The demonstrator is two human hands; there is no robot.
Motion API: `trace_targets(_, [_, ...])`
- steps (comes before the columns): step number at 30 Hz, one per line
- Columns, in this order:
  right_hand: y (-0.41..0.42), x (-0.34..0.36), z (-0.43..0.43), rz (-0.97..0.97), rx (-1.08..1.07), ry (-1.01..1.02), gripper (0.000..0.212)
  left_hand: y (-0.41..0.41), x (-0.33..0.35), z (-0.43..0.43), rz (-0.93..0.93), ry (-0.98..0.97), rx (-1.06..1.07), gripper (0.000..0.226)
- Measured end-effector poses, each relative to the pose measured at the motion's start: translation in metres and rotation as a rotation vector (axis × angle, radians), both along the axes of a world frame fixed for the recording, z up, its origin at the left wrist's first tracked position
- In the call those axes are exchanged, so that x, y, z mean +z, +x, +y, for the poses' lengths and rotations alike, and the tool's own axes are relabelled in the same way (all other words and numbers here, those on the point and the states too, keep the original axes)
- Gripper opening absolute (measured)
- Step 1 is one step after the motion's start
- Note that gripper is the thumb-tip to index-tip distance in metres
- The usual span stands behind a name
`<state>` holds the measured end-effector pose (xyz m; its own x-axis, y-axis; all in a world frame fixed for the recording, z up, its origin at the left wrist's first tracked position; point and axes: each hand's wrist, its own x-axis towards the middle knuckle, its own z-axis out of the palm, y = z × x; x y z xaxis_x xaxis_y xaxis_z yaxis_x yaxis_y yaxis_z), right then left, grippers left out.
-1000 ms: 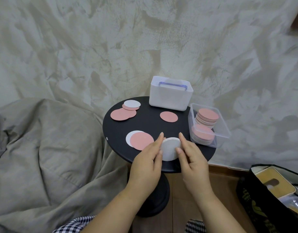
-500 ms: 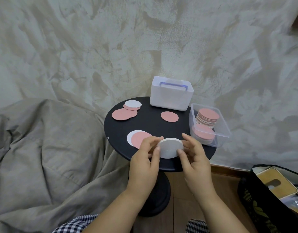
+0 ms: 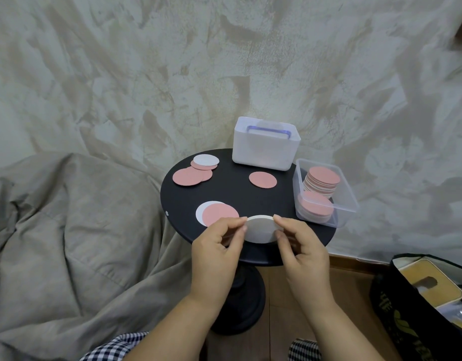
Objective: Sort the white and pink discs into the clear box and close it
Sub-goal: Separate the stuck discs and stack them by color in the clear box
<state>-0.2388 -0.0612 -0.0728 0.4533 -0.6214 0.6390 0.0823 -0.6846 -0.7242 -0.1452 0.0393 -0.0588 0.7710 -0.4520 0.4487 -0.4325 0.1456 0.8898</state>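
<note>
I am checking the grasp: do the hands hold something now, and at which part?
The left hand and the right hand pinch a white disc by its opposite edges, left and right.

White discs (image 3: 260, 229) held tilted above bench (image 3: 224, 190) near edge. Clear box (image 3: 351, 201) open, at right, two pink-topped stacks (image 3: 322, 178) inside. Loose on bench: pink disc (image 3: 262, 179) mid, pink-over-white pair (image 3: 219, 213) near, cluster (image 3: 196, 170) far left.

Discs (image 3: 262, 179): pink and white. Bench (image 3: 235, 194): black. Clear box (image 3: 347, 201): transparent; opaque box (image 3: 263, 149): white with a purple handle.
</note>
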Motion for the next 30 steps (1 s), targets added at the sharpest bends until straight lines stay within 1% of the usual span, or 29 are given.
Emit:
trace_targets(4, [-0.001, 0.005, -0.002, 0.007, -0.017, -0.046, 0.035, -0.001, 0.002, 0.000, -0.022, 0.003, -0.001, 0.034])
trace_targets(10, [-0.001, -0.001, -0.003, 0.015, 0.007, 0.027, 0.035, -0.001, -0.005, -0.001, -0.021, 0.034, -0.005, 0.036])
trace_targets(13, [-0.004, 0.001, -0.005, 0.037, 0.036, 0.088, 0.039, 0.001, -0.004, -0.004, -0.019, 0.037, -0.015, 0.033])
trace_targets(17, [-0.014, 0.009, -0.016, 0.070, 0.099, 0.232, 0.048, 0.002, 0.003, -0.015, -0.031, 0.043, -0.063, 0.024])
trace_targets(21, [-0.034, 0.037, -0.048, 0.061, 0.112, 0.325, 0.043, 0.000, 0.018, -0.043, -0.125, 0.095, -0.139, 0.020])
trace_targets(24, [-0.051, 0.064, -0.082, 0.063, 0.065, 0.383, 0.040, 0.000, 0.026, -0.076, -0.240, 0.174, -0.230, 0.024])
trace_targets(27, [-0.061, 0.087, -0.118, 0.133, 0.022, 0.397, 0.037, 0.003, 0.027, -0.109, -0.297, 0.247, -0.306, 0.031])
trace_targets(30, [-0.063, 0.102, -0.148, 0.300, 0.004, 0.388, 0.033, 0.005, 0.019, -0.125, -0.292, 0.250, -0.344, 0.028])
